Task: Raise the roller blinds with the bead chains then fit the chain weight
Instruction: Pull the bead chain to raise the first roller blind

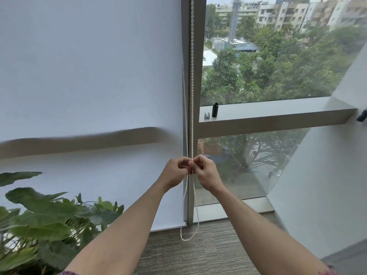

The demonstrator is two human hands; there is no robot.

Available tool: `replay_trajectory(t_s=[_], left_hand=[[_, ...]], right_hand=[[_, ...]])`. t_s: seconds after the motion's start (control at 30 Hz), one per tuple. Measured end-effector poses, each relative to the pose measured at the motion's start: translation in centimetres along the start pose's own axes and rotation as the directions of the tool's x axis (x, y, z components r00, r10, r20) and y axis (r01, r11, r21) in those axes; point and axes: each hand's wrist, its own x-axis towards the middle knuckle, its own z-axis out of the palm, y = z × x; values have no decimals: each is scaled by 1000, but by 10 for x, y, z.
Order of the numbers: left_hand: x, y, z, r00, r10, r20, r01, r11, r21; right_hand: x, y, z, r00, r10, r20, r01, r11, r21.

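A white roller blind (89,76) covers the left window down to the floor. Its white bead chain (192,76) hangs along the grey window post and ends in a loop (188,233) just above the carpet. My left hand (175,172) and my right hand (204,171) meet at the chain at about waist height, both pinching its strands between fingers and thumbs. On the sill to the right stand a black cylindrical chain weight (215,110) and a small silver piece (207,115), apart from my hands.
The grey window sill (278,114) runs right to a white angled wall (327,175). A leafy green plant (45,221) fills the lower left. Striped carpet (198,255) lies below. Trees and buildings show through the uncovered right window.
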Motion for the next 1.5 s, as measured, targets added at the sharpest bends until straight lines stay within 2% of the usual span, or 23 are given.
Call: replay_trajectory(t_s=[0.07,0.13,0.2,0.27,0.37,0.5,0.67,0.8,0.9,1.07,1.3,1.5], left_hand=[[4,13,0,999,22,-32,-23,999,-25],[12,24,-2,980,63,-188,-52,997,63],[22,35,-8,912,156,-378,-105,983,152],[37,46,-14,875,210,-437,-150,974,169],[64,59,-24,883,215,-418,-133,967,216],[94,83,-33,904,143,-402,-67,978,196],[120,107,-32,918,169,-358,-74,961,265],[134,114,-33,947,166,-277,-91,960,264],[139,117,-32,969,136,-206,-95,976,198],[134,117,-29,931,244,-271,-212,967,145],[104,93,-19,910,280,-307,-281,959,41],[83,91,-20,906,267,-329,-291,956,-24]], right_hand=[[1,-3,1,1000,-1,2,1,999,49],[0,-4,0,1000,9,9,-9,997,76],[-1,-7,-1,1000,19,10,-19,995,98],[-2,-8,-3,1000,26,11,-27,994,108],[-2,-9,-6,1000,31,1,-31,995,98],[0,-11,-13,999,40,-10,-39,997,62],[5,-14,-23,999,42,-12,-42,998,36],[6,-14,-29,999,46,2,-46,998,39],[6,-14,-32,998,53,17,-53,998,36],[11,-13,-35,997,74,-32,-73,997,35],[32,-12,-30,983,114,-144,-114,993,9],[52,-26,-25,977,49,-206,-51,999,-3]])
